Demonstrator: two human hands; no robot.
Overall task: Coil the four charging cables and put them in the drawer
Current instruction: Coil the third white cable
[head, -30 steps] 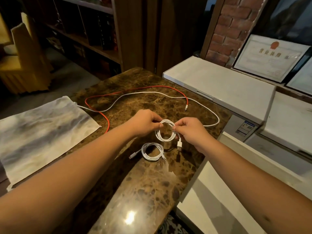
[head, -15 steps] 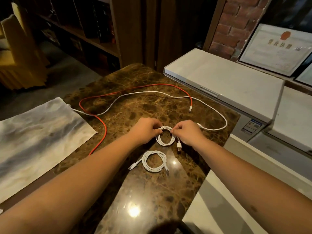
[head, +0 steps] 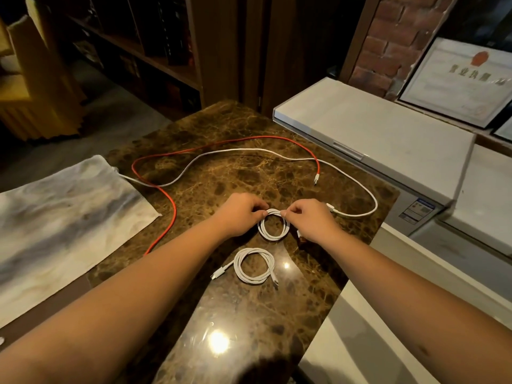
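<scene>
My left hand point(head: 241, 214) and my right hand point(head: 310, 220) both pinch the top of a small white coiled cable point(head: 274, 226), which rests low on the brown marble table point(head: 249, 314). Its plug point(head: 300, 234) pokes out beside my right wrist. A second white coil point(head: 254, 266) lies on the table just nearer to me, both plugs sticking out. Farther back, a loose red cable point(head: 171, 200) and a loose white cable point(head: 357, 187) sprawl uncoiled across the table. No drawer shows as such.
A grey-white cloth point(head: 61, 225) covers the table's left part. White chest units point(head: 374, 134) stand to the right, with a white surface point(head: 360, 342) below the table's right edge. Framed certificates point(head: 454, 81) lean on a brick wall. Dark wooden shelves stand behind.
Both hands have lowered the small coil from above the table down to its surface, farther from the lying coil. The view has tipped slightly downward.
</scene>
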